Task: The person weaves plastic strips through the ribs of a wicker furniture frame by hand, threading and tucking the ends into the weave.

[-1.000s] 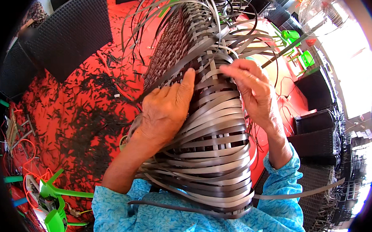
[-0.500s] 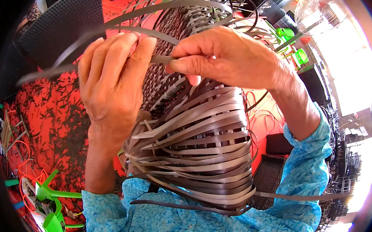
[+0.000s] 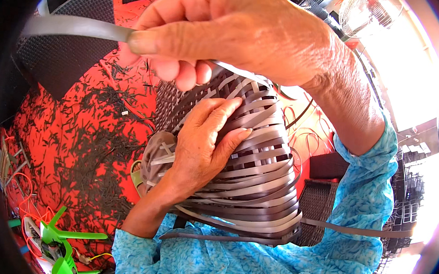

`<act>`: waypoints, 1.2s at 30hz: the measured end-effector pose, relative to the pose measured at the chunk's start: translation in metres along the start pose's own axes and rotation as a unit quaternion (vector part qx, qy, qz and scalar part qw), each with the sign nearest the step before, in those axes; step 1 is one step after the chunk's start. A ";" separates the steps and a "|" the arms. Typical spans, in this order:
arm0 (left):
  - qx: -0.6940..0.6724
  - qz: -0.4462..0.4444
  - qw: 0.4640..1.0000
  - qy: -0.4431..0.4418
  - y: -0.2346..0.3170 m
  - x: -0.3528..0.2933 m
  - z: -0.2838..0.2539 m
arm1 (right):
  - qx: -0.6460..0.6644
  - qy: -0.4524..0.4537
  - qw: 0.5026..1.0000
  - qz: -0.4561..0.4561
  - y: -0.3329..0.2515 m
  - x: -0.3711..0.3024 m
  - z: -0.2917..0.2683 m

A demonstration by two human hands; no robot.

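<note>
My right hand (image 3: 244,35) is raised at the top, its thumb and fingers pinched on a flat grey weaving strip (image 3: 77,26). One length of it runs out to the upper left; a pale strip also passes below the palm toward the weave. My left hand (image 3: 198,145) lies on the woven piece (image 3: 256,199) in my lap, fingers stretched over its strips. Brown and grey flat bands wrap around this piece, crossing upright ones. A loose strip end (image 3: 356,229) sticks out to the right at its near corner. The right hand hides the far end of the weave.
Dark scraps (image 3: 101,166) litter the red floor covering (image 3: 139,86). A bright green tool or stand (image 3: 63,261) with orange cord lies at lower left. Dark woven panels (image 3: 68,45) stand at upper left. A wire-guard fan (image 3: 370,10) is at upper right, and a sandal (image 3: 137,176) shows beside the work.
My left hand has let go of the strip and come down onto the weave. My right hand has moved up and left, pulling the strip along.
</note>
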State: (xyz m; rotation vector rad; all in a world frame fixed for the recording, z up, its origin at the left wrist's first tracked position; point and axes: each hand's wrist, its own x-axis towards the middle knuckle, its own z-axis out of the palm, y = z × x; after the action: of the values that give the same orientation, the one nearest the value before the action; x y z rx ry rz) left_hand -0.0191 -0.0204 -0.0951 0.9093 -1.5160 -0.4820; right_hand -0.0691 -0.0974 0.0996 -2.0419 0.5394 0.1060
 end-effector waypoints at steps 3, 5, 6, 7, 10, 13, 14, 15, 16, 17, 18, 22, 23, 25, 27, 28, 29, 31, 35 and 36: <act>-0.010 -0.011 1.000 -0.007 0.006 -0.003 0.003 | -0.071 0.027 0.994 0.074 -0.035 -0.003 0.003; -0.025 -0.012 1.000 -0.010 0.010 -0.005 0.005 | -0.081 0.030 0.994 0.067 -0.040 -0.002 0.005; -0.032 -0.013 0.999 -0.012 0.012 -0.006 0.005 | -0.076 0.030 0.995 0.059 -0.041 0.001 0.007; -0.037 -0.008 0.999 -0.011 0.013 -0.007 0.006 | -0.071 0.030 0.996 0.051 -0.043 0.002 0.009; -0.057 -0.042 0.997 -0.031 0.016 -0.011 0.004 | -0.057 0.048 0.996 0.041 -0.046 0.001 0.010; -0.073 -0.055 0.996 -0.024 0.018 -0.014 0.002 | -0.004 0.032 0.999 -0.025 -0.032 0.012 0.012; -0.069 -0.051 0.996 -0.022 0.018 -0.013 0.001 | 0.016 0.015 0.997 -0.070 -0.021 0.015 0.011; -0.068 -0.050 0.996 -0.020 0.018 -0.013 0.001 | 0.051 -0.008 0.995 -0.087 -0.011 0.027 0.009; -0.064 -0.052 0.996 -0.019 0.018 -0.013 0.000 | 0.086 -0.033 0.991 -0.101 -0.005 0.038 0.010; -0.063 -0.048 0.997 -0.016 0.018 -0.012 0.000 | 0.135 -0.062 0.985 -0.086 0.001 0.065 0.011; -0.060 -0.045 0.997 -0.012 0.018 -0.011 -0.001 | 0.182 -0.092 0.976 -0.070 0.000 0.075 0.014; -0.060 -0.036 0.998 -0.011 0.016 -0.006 -0.004 | 0.144 0.057 0.982 -0.112 0.014 0.073 0.027; -0.057 -0.034 0.998 -0.009 0.015 -0.004 -0.004 | 0.162 0.035 0.979 -0.115 0.014 0.072 0.028; -0.049 -0.036 0.998 -0.001 0.014 -0.002 -0.003 | 0.184 0.000 0.976 -0.117 0.009 0.075 0.031; -0.045 -0.022 0.999 0.007 0.013 -0.001 -0.002 | 0.201 -0.016 0.972 -0.124 0.009 0.080 0.037; -0.043 -0.015 0.999 0.011 0.013 0.000 0.000 | 0.208 -0.024 0.970 -0.125 0.008 0.084 0.038; -0.043 -0.010 0.999 0.013 0.013 0.001 0.001 | 0.215 -0.027 0.968 -0.125 0.009 0.086 0.040; -0.044 0.001 0.999 0.019 0.013 0.002 0.002 | 0.235 -0.017 0.965 -0.115 0.011 0.087 0.044; -0.041 -0.034 0.999 0.001 0.017 0.001 0.003 | 0.251 0.006 0.965 -0.080 0.015 0.078 0.048; -0.006 -0.016 1.000 -0.007 0.017 0.001 0.003 | 0.244 0.011 0.967 -0.071 0.015 0.078 0.049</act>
State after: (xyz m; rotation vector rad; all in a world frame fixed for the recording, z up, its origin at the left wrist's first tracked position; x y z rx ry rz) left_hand -0.0267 -0.0117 -0.0817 0.9248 -1.5121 -0.5210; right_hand 0.0016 -0.0879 0.0396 -1.5918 0.3855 -0.1264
